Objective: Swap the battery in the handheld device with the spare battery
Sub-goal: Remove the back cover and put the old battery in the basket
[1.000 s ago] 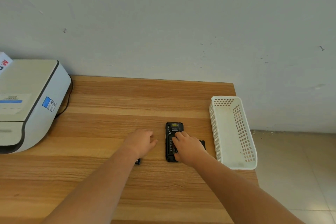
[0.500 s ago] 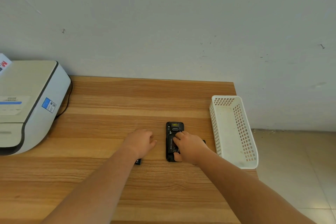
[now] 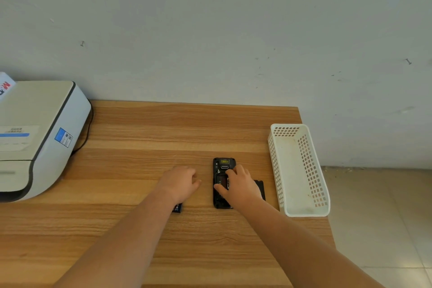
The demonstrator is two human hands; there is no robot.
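A: Anything new with the right hand (image 3: 240, 188)?

B: Yes. Slid back a little on the handheld device (image 3: 224, 163), which lies back-up in the middle of the table (image 3: 163, 128). Covered most of the open back a moment ago. Now spread wider, with the thumb low on the left edge and the pointing finger up near the top of the battery hole.

A: Got hold of the battery yet?

B: Can't tell. Bent fingers, touching inside the hole, but too small to see a real pinch. Nothing lifted out, so likely only at the start of the swap.

A: And the left hand (image 3: 180, 181)?

B: Same spot as before. Lying soft on the table just left of the device, fingers loosely bent, holding nothing. Hiding most of a small dark block (image 3: 177, 207) under the wrist, maybe the spare battery.

A: Anything else around?

B: A flat dark piece (image 3: 260, 188) just right of the device, half under the right hand. A white basket (image 3: 301, 211) further right, by the table edge. A big white printer (image 3: 42, 128) far left, with a black cord (image 3: 85, 140).

A: Anything in the way?

B: Not much. Just the left wrist over the dark block, and the flat piece close to the right hand, easy to bump.
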